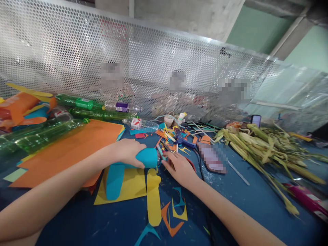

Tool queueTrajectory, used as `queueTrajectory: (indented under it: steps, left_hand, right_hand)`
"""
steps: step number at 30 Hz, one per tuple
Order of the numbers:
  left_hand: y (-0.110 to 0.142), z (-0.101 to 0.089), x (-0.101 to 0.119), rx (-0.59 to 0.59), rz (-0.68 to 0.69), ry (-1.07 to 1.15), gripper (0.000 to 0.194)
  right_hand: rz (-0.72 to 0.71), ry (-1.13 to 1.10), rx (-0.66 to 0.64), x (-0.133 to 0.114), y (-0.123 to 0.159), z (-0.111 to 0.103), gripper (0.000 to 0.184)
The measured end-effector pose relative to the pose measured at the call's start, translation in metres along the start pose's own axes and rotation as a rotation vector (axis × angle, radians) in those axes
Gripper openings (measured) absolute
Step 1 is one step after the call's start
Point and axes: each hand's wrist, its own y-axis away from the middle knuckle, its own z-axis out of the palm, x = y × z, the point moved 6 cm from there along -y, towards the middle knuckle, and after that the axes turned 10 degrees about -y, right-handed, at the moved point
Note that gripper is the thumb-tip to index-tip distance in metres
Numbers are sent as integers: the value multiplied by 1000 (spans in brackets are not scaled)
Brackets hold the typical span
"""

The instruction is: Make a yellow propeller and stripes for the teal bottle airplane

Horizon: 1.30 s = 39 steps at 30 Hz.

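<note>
Hands (128, 152) at bottle (148, 158) (inside hidden)

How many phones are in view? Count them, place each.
2. One phone lies right of the right hand; the other phone is toward the back, by the husks. Others may be hidden.

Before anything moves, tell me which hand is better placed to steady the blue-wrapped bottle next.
Left, I'd judge: the left hand lies over the blue-wrapped bottle, while the right hand is only near one end of it.
</note>
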Motion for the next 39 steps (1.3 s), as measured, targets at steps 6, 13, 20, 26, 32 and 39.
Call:
queueTrajectory:
  steps: [6,13,20,26,32,39]
  left_hand:
    - [0,5,4,-53,-28,-70,81]
    - [2,-2,14,-31,-40,-141,80]
    - [-1,2,9,-33,-36,-102,81]
    - [-2,3,9,-23,-30,-89,77]
    - [-3,2,10,-29,-34,-90,77]
    - [-4,4,8,-13,-31,-83,77]
  right_hand:
    - [125,319,105,46,-9,-20,24]
    - [249,421,89,118,-25,-23,38]
    - [291,429,91,137,-34,-19,23]
    - [305,338,135,149,-26,-22,18]
    - [317,153,190,150,-28,-27,19]
    - [334,-168,330,136,-37,-49,29]
